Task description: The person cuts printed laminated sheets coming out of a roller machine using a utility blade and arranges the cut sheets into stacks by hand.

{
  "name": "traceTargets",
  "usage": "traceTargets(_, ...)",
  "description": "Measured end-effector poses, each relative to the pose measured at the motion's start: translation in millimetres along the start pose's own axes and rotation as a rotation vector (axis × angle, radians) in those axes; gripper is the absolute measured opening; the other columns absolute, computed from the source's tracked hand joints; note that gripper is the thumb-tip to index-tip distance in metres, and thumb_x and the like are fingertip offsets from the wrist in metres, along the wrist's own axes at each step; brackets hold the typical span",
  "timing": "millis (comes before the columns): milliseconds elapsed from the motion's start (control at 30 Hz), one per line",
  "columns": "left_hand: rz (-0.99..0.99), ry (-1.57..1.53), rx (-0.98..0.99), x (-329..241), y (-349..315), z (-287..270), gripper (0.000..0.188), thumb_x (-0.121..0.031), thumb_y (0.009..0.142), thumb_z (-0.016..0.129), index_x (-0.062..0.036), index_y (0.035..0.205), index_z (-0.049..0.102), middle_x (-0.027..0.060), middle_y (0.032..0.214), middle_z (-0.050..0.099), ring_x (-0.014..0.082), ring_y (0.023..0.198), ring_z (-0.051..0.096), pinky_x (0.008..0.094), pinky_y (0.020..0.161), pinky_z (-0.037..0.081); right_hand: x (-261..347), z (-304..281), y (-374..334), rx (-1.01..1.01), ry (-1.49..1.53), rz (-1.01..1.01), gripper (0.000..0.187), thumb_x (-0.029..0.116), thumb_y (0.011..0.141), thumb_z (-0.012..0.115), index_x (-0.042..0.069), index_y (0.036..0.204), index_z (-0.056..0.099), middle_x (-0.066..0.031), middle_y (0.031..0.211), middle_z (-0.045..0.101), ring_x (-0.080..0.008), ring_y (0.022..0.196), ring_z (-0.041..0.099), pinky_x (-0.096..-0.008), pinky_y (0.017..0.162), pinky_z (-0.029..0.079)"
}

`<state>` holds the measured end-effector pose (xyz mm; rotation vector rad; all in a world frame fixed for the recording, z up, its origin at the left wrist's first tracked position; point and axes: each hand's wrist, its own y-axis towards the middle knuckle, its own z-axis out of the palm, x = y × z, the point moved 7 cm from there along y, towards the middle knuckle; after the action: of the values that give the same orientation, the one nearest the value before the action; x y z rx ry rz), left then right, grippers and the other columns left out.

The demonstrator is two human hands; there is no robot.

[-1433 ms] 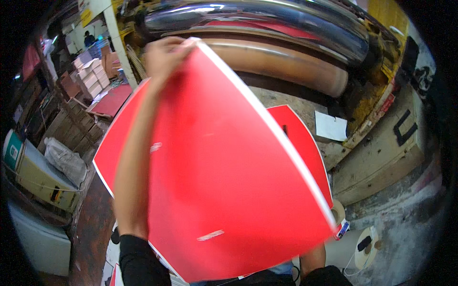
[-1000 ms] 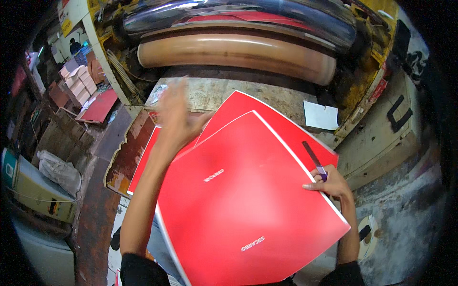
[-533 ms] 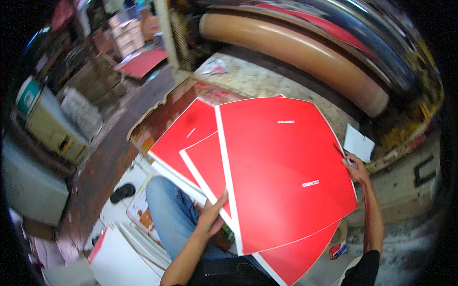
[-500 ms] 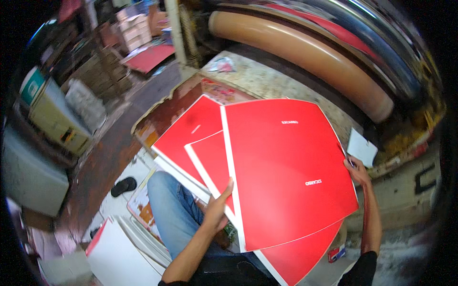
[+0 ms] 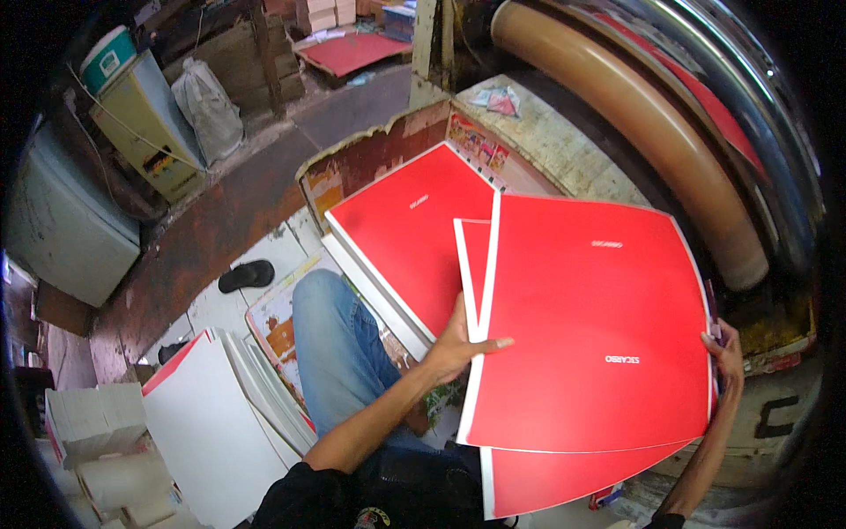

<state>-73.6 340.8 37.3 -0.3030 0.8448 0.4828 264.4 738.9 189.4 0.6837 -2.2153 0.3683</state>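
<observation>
Large red printed sheets (image 5: 582, 309) with white borders span the space before me, at least two overlapping and slightly bowed. My left hand (image 5: 458, 348) pinches their white left edge, thumb on top and fingers underneath. At the right edge, my right hand (image 5: 726, 353) is closed on the sheets. A thin dark tool, too small to name surely, sticks up from its fingers along that edge. A stack of similar red sheets (image 5: 414, 220) lies beyond my left hand, partly covered by the held ones.
Large brown and chrome rollers (image 5: 634, 132) of a machine curve along the right. A stack of white-backed sheets (image 5: 216, 432) stands at lower left beside my bent knee (image 5: 330, 344). One black sandal (image 5: 247, 276) rests on the tiles, near a fridge-like grey box (image 5: 70, 220).
The view has turned, shifting the scene. My left hand's thumb now lies over the top sheet's edge, and the held sheets sit further right of the stack. The right hand keeps hold of the right edge.
</observation>
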Motion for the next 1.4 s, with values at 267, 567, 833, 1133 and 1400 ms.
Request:
traceTargets(267,0.197,0.386,-0.028,20.7,-38.1,18.7,0.07,-0.022,0.086,0.069,0.0014,0.138,0.028,0.0173,0.129,0.048,0.0246,0.121,0.047,0.0399,0.1,0.04,86.3,-28.0,-13.2,-0.058,0.003,-0.04,0.057,0.011,0.082,0.069,-0.001,0.133,0.045,-0.0142,0.134,0.048,-0.0242,0.123,0.046,-0.0382,0.103,0.036)
traceTargets(567,0.2,0.043,-0.476,-88.3,31.9,-111.8,0.046,-0.014,0.085,0.065,0.005,0.124,0.049,0.0162,0.113,0.06,0.0233,0.096,0.062,0.0345,0.086,0.052,208.1,0.9,42.3,-0.238,-0.573,-0.728,0.037,0.022,0.097,0.044,0.003,0.127,0.056,-0.0094,0.111,0.064,-0.0168,0.103,0.057,-0.0304,0.089,0.044)
traceTargets(833,0.285,-0.785,-0.12,-35.1,37.2,-181.5,0.049,0.009,0.087,0.049,0.0141,0.133,0.034,0.0292,0.141,0.031,0.0397,0.133,0.033,0.0317,0.091,0.056,139.4,94.7,52.8,0.032,-0.242,-0.227,0.031,0.031,0.091,0.057,0.001,0.086,0.066,-0.0044,0.056,0.059,-0.0115,0.05,0.057,-0.0303,0.05,0.045)
traceTargets(1133,0.37,-0.248,-0.297,-26.3,60.4,-161.2,0.034,0.0,0.09,0.051,0.0134,0.121,0.05,0.0205,0.12,0.057,0.0218,0.109,0.059,0.0216,0.08,0.054,-38.6,331.4,34.8,-0.262,0.235,0.147,0.021,0.026,0.082,0.069,0.005,0.085,0.068,-0.0051,0.056,0.06,-0.0148,0.055,0.058,-0.0323,0.051,0.046)
traceTargets(1400,0.445,-0.914,-0.015,-9.8,53.8,-157.6,0.075,0.01,0.079,0.057,-0.0019,0.145,0.024,0.0225,0.153,0.012,0.027,0.132,0.04,0.0118,0.066,0.054,16.5,499.0,-18.2,0.354,-0.396,-0.2,0.077,0.026,0.068,0.08,-0.008,0.125,0.04,-0.0279,0.115,0.05,-0.0386,0.094,0.063,-0.0456,0.074,0.052)
